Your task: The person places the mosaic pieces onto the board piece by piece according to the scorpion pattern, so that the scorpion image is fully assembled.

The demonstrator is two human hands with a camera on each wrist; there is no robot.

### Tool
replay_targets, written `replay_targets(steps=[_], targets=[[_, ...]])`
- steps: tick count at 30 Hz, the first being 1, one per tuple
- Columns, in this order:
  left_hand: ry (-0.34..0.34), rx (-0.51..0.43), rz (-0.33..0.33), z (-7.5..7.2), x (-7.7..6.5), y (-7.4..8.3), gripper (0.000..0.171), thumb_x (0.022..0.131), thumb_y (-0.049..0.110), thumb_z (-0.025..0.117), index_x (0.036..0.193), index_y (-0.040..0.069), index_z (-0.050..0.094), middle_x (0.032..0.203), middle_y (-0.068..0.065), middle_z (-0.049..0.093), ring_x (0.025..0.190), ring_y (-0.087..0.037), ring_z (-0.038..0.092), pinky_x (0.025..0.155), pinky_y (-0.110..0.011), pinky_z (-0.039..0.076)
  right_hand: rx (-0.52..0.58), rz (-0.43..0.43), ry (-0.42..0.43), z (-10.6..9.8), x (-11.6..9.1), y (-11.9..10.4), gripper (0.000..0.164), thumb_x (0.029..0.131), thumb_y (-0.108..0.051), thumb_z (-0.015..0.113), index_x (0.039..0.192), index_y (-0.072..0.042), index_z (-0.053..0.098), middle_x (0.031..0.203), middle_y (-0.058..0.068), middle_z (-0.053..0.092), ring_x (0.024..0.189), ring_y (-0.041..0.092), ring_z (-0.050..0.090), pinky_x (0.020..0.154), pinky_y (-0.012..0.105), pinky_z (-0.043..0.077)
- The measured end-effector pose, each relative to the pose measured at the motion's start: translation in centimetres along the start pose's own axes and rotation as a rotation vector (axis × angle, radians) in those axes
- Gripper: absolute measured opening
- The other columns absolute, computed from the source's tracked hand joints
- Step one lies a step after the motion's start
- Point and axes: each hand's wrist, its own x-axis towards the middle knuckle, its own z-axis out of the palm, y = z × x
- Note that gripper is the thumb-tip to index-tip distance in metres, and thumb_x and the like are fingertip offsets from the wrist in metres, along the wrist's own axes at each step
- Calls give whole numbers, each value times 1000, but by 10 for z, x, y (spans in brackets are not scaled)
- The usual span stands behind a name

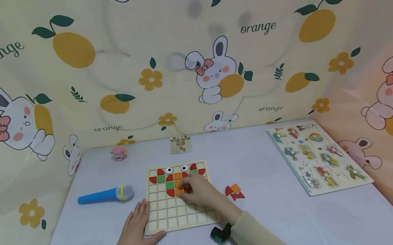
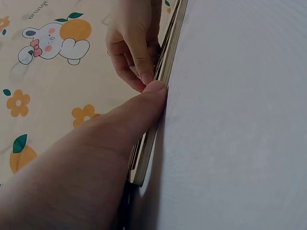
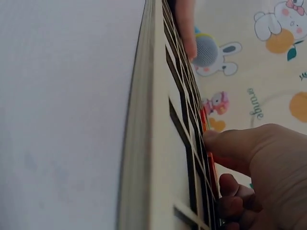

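Note:
A pale wooden grid board (image 1: 169, 216) lies on the table with red, green and orange tiles and two eye tiles (image 1: 185, 168) set in its upper cells. My left hand (image 1: 134, 231) rests along the board's left side, fingers straight, thumb (image 2: 139, 108) against the near edge. Over the middle of the grid, my right hand (image 1: 203, 192) pinches a small dark red tile (image 1: 187, 188), mostly covered by the fingers. Close up in the right wrist view, the right thumb (image 3: 235, 146) touches a reddish-orange tile at the board's surface.
Loose red and orange tiles (image 1: 235, 191) lie right of the board. A blue toy microphone (image 1: 102, 196) lies to the left. Behind are a pink figurine (image 1: 119, 153) and a pattern card (image 1: 180, 144). A picture puzzle board (image 1: 319, 158) lies at the right edge.

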Motion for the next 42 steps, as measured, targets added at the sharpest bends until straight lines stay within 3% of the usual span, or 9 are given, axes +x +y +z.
replay_targets(steps=[4, 8, 15, 19, 23, 28, 33, 38, 42], targets=[[3, -5, 3, 1, 2, 2, 117, 88, 75, 68, 167, 2, 23, 176, -16, 17, 164, -40, 11, 131, -63, 9, 27, -16, 23, -8, -3, 3, 23, 97, -26, 80, 116, -15, 78, 99, -4, 65, 87, 11, 54, 74, 23, 51], [29, 4, 14, 1, 5, 6, 116, 88, 75, 69, 167, 1, 25, 176, -17, 20, 164, -41, 12, 131, -64, 11, 54, -34, 77, -32, -9, 14, 26, 98, -21, 78, 121, -8, 76, 94, 2, 63, 82, 14, 53, 69, 25, 48], [9, 4, 24, 0, 9, 10, 117, 88, 75, 68, 167, 2, 22, 176, -16, 17, 164, -39, 10, 131, -63, 10, 67, 99, 188, -78, -43, 54, 27, 97, -21, 79, 121, -7, 77, 93, 0, 62, 76, 16, 51, 63, 26, 44], [6, 10, 8, -1, 7, 9, 118, 88, 75, 70, 167, 2, 23, 176, -16, 18, 164, -40, 10, 131, -63, 10, 76, 167, 182, -94, -64, 78, 27, 97, -20, 80, 121, -9, 78, 95, 0, 64, 76, 16, 52, 63, 25, 47], [4, 10, -5, -1, 6, 8, 118, 87, 75, 70, 167, 1, 23, 176, -18, 18, 164, -41, 10, 131, -63, 9, 43, 157, 151, -105, -81, 96, 23, 97, -16, 78, 119, -8, 79, 95, -1, 66, 79, 14, 54, 66, 25, 49], [-7, 3, -13, -1, 4, 8, 121, 87, 76, 69, 167, 0, 21, 176, -19, 17, 164, -42, 9, 131, -65, 8, 10, 91, 74, -111, -99, 110, 23, 97, -7, 73, 120, -8, 78, 97, -2, 66, 83, 13, 54, 70, 25, 50], [-17, -2, -22, -1, 2, 6, 121, 87, 75, 70, 167, -1, 21, 176, -20, 17, 164, -42, 9, 131, -65, 8, 15, 96, 3, -104, -111, 115, 32, 95, -6, 72, 125, -15, 77, 101, -6, 64, 90, 13, 54, 76, 26, 52], [-37, -10, -40, 0, 0, 5, 121, 86, 74, 72, 166, -2, 22, 175, -21, 18, 163, -43, 9, 130, -67, 7, -9, 96, 15, -93, -116, 114, 33, 98, -10, 73, 129, -20, 75, 105, -10, 64, 96, 12, 56, 90, 30, 56], [-48, -3, -49, 0, 2, 5, 123, 86, 75, 72, 167, -2, 21, 175, -21, 18, 163, -44, 9, 130, -67, 7, -37, 72, 48, -89, -116, 114, 29, 99, -14, 74, 128, -21, 76, 102, -10, 63, 95, 13, 55, 89, 32, 55]])
